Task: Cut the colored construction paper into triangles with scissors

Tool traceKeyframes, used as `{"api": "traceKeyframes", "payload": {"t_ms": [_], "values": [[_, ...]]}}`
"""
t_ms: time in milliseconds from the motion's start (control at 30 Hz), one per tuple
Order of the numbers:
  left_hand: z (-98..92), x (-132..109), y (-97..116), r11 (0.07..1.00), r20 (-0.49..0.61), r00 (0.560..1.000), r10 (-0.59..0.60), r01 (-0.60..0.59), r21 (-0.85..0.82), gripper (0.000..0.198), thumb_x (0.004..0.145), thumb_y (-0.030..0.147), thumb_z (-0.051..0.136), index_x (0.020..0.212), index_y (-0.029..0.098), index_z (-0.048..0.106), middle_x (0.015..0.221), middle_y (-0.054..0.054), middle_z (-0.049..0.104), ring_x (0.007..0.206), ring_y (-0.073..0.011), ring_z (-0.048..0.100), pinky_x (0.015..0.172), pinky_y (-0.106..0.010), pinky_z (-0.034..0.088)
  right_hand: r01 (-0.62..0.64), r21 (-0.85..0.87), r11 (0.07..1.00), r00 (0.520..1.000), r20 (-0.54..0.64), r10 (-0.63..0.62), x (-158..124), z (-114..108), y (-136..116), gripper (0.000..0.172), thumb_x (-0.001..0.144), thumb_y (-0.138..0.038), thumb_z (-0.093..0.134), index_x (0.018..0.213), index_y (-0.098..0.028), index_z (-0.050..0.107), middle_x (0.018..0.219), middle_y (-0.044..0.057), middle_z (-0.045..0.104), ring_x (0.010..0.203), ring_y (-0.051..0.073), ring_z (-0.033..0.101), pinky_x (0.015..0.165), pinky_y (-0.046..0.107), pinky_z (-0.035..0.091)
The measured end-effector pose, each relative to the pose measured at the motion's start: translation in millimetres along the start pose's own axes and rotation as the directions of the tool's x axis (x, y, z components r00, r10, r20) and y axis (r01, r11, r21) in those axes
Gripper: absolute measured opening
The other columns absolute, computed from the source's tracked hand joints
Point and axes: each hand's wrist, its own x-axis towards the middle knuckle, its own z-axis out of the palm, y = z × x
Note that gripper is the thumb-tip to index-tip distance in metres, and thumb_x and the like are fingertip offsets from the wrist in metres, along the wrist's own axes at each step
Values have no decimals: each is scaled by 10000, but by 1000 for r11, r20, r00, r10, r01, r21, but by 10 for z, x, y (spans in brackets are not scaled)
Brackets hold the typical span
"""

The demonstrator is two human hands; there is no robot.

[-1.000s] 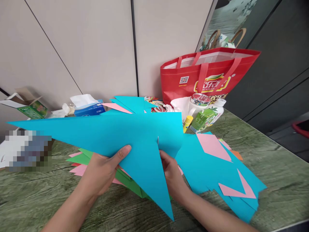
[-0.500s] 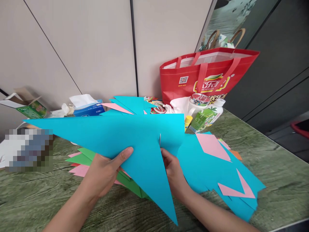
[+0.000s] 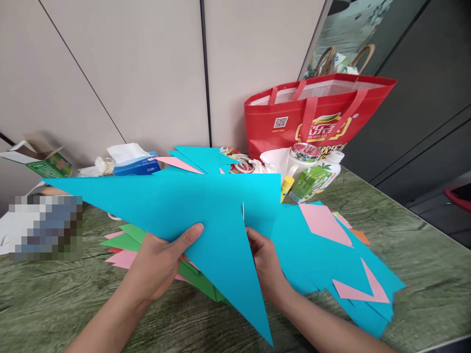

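Note:
A large sheet of turquoise paper [image 3: 191,206], cut into long points, is held up over the table. My left hand [image 3: 162,262] grips its lower edge, thumb on top and fingers underneath. My right hand [image 3: 265,262] is closed just right of the sheet's downward point, partly hidden behind the paper. A thin metal blade [image 3: 243,212], which looks like scissors, shows in a slit in the sheet just above that hand.
Turquoise and pink offcuts [image 3: 331,250] lie to the right, green and pink sheets [image 3: 125,240] under my left hand. At the back stand a red tote bag [image 3: 316,115], white bottles [image 3: 312,169], a glue stick [image 3: 285,186], a tissue box [image 3: 134,164] and a carton [image 3: 44,164]. The green table's edge [image 3: 434,340] is near right.
The turquoise sheet has slid right, so its long left tip has pulled in from the far left. Its lower point has dropped slightly. Both hands keep their hold.

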Motion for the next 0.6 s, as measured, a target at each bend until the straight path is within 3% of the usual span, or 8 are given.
{"api": "traceKeyframes", "payload": {"t_ms": [400,600], "values": [[30,-28,33,1000,3,1000,-10,10,6,712,696,258,659,1314,315,310,1306,-13,468,1130,-276,481,868,-373,507,-19,-21,1000,1000,-25,18,-1,11,4,111,716,-321,630,750,-217,608,716,-3,714,608,185,629,493,278,511],[-19,1,121,999,1,999,37,-37,35,693,685,290,662,1293,359,337,1301,7,468,1143,-318,455,837,-406,519,-39,-25,999,998,-58,37,14,18,-4,152,662,-279,679,792,-206,648,741,2,723,657,205,647,573,304,528]]}}
